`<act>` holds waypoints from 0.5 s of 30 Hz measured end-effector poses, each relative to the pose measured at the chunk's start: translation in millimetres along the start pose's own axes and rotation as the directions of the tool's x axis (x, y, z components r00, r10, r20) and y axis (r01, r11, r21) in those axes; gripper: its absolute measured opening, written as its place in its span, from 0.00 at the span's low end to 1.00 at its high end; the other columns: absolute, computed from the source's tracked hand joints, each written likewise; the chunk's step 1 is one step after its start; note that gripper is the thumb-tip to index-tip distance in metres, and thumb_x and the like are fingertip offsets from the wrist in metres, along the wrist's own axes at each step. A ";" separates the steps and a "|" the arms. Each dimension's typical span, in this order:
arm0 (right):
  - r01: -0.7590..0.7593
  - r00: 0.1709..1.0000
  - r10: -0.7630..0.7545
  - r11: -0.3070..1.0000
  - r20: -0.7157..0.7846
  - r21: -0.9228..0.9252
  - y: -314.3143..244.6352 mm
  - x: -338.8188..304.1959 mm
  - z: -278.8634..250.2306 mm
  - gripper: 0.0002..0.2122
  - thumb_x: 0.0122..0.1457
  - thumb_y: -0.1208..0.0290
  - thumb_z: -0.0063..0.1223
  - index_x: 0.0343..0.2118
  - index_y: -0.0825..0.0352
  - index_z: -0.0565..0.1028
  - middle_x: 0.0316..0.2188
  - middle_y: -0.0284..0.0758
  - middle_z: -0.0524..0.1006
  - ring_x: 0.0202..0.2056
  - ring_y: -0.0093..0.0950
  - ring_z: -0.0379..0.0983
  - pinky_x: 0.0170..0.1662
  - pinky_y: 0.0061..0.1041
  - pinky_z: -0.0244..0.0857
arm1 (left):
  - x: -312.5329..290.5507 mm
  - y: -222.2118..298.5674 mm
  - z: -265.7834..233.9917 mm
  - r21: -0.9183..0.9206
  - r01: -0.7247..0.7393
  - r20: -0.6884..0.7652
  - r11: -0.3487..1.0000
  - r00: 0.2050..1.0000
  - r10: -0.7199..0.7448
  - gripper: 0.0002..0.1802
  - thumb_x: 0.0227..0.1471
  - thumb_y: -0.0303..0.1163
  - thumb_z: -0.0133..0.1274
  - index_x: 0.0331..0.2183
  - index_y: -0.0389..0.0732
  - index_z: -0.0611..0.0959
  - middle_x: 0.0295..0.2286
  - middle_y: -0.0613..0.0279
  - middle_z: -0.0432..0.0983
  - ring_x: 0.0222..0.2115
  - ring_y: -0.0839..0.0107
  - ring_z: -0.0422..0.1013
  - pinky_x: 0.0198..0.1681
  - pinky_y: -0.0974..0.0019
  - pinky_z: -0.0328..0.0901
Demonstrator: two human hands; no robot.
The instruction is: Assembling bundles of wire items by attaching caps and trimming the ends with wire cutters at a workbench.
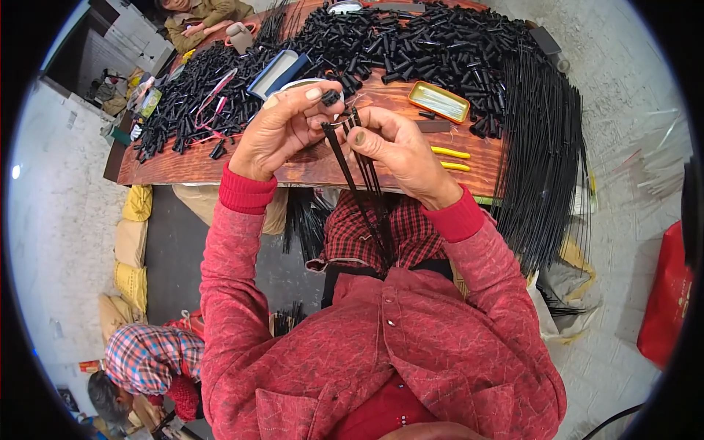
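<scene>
Raised over the table's near edge, my left hand (277, 132) pinches a short black cylindrical piece (331, 97) between thumb and fingertip. Beside it, my right hand (402, 152) grips several thin black strands (372, 176) between thumb and fingers. They hang down toward my lap, over a red-and-black checked cloth (345, 238). The strands' upper ends stand close to my left fingers. Whether the left fingers also touch a strand I cannot tell.
Black tubular pieces (411, 44) are heaped across the wooden table (308, 174). Long black strands (539, 147) overhang its right side. Nearby lie a yellow-rimmed tin (440, 101), yellow handles (451, 158) and a blue box (279, 73). People sit at far left (205, 22) and lower left (150, 359).
</scene>
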State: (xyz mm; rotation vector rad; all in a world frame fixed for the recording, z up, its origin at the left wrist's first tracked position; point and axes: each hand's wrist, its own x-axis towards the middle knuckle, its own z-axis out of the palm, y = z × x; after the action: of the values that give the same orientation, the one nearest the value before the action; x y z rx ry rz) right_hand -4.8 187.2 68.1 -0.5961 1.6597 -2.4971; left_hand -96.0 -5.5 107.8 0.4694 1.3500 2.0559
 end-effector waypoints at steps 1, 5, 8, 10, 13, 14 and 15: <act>0.005 1.000 -0.005 1.000 -0.016 -0.021 0.2 0.1 0.8 0.14 0.64 0.61 0.53 0.41 0.68 0.75 0.32 0.25 0.74 0.32 0.14 0.68 0.36 0.15 0.64 | 0.0 -0.3 0.8 0.007 -0.013 -0.009 1.000 1.000 0.013 0.20 0.55 0.35 0.58 0.46 0.33 0.79 0.34 0.56 0.80 0.26 0.80 0.70 0.32 0.77 0.67; -0.019 1.000 0.019 1.000 0.009 -0.015 -0.2 0.1 -1.7 0.14 0.64 0.60 0.53 0.41 0.68 0.75 0.31 0.25 0.73 0.32 0.13 0.67 0.35 0.14 0.62 | -4.2 0.3 5.2 0.034 -0.006 -0.001 0.999 1.000 0.006 0.21 0.54 0.35 0.59 0.46 0.33 0.79 0.34 0.57 0.80 0.27 0.79 0.72 0.33 0.77 0.67; -0.033 0.999 0.033 0.998 -0.008 -0.050 -1.2 0.2 0.1 0.14 0.64 0.61 0.53 0.41 0.68 0.75 0.32 0.24 0.73 0.33 0.13 0.66 0.36 0.14 0.62 | -5.1 -0.1 1.9 0.038 -0.010 0.025 0.999 1.000 0.009 0.21 0.53 0.35 0.60 0.46 0.32 0.79 0.33 0.60 0.80 0.28 0.80 0.74 0.32 0.77 0.68; -0.016 1.000 0.015 0.998 -0.015 -0.056 1.0 1.7 0.4 0.14 0.64 0.61 0.53 0.41 0.68 0.75 0.32 0.25 0.73 0.34 0.13 0.66 0.37 0.14 0.62 | -2.9 -2.2 -1.6 0.037 0.007 0.034 0.999 0.999 -0.008 0.19 0.52 0.34 0.61 0.44 0.32 0.81 0.30 0.63 0.80 0.27 0.81 0.73 0.30 0.79 0.68; -0.012 1.000 0.011 0.998 -0.020 -0.059 1.6 1.6 -0.1 0.14 0.64 0.61 0.53 0.40 0.68 0.75 0.32 0.25 0.73 0.34 0.13 0.66 0.38 0.15 0.61 | 0.0 0.8 -12.1 0.023 0.041 0.141 0.999 0.989 -0.044 0.20 0.54 0.32 0.58 0.44 0.28 0.78 0.31 0.56 0.80 0.31 0.70 0.79 0.35 0.70 0.74; -0.024 1.000 0.023 0.998 -0.019 -0.056 1.5 1.4 -0.3 0.13 0.64 0.61 0.54 0.40 0.68 0.75 0.32 0.25 0.74 0.35 0.13 0.66 0.38 0.15 0.61 | -0.6 1.2 -12.5 0.021 0.043 0.140 0.999 0.989 -0.045 0.20 0.54 0.32 0.58 0.44 0.28 0.78 0.31 0.56 0.80 0.31 0.70 0.79 0.35 0.70 0.74; -0.025 1.000 0.024 0.998 -0.020 -0.056 1.7 2.0 -0.8 0.13 0.64 0.61 0.54 0.40 0.68 0.75 0.32 0.25 0.74 0.35 0.13 0.66 0.38 0.15 0.61 | -0.7 2.9 -11.8 0.028 0.044 0.141 0.999 0.989 -0.048 0.19 0.54 0.31 0.58 0.44 0.28 0.78 0.30 0.56 0.80 0.29 0.71 0.79 0.34 0.71 0.74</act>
State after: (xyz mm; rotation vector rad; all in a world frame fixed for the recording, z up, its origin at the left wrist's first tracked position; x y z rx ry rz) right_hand -7.1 186.6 66.9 -0.5549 1.7385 -2.4540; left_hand -103.4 -14.9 105.6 0.5784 1.2911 1.9325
